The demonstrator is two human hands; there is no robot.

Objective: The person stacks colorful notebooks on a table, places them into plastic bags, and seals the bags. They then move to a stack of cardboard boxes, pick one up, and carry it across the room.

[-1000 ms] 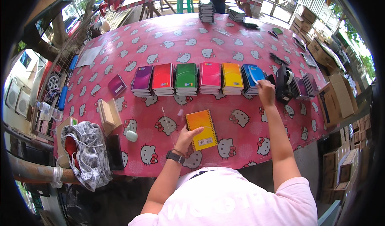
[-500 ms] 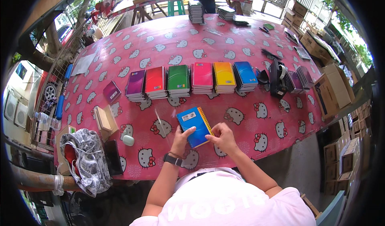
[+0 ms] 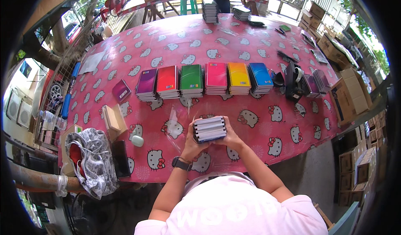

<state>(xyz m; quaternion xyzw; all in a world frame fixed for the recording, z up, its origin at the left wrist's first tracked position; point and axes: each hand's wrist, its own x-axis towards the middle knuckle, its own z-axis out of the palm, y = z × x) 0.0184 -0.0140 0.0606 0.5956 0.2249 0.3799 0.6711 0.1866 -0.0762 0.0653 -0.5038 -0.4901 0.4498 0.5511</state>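
Observation:
A small stack of spiral notebooks point(image 3: 210, 128) is held upright between my two hands, its white page edges turned up toward me. My left hand point(image 3: 190, 144) is closed on the left side of this stack, and my right hand point(image 3: 232, 138) grips the right side. Their covers are mostly hidden; a dark blue one shows along the near edge. Beyond my hands runs a row of notebook stacks: purple point(image 3: 146, 83), red point(image 3: 167, 79), green point(image 3: 191, 77), pink point(image 3: 216, 75), yellow point(image 3: 239, 75) and blue point(image 3: 262, 74).
A single purple notebook point(image 3: 121, 91) lies left of the row. Nearer are wooden pieces point(image 3: 113, 120), a pale green case point(image 3: 137, 140), a dark phone point(image 3: 121, 158) and a patterned cloth bag point(image 3: 95, 164). On the right stand a black tape dispenser point(image 3: 293, 84) and a cardboard box point(image 3: 351, 95).
The blue-covered notebooks lay tilted with the cover facing up; now they are turned edge-up. My right hand has moved from the spiral edge to grip the stack's side.

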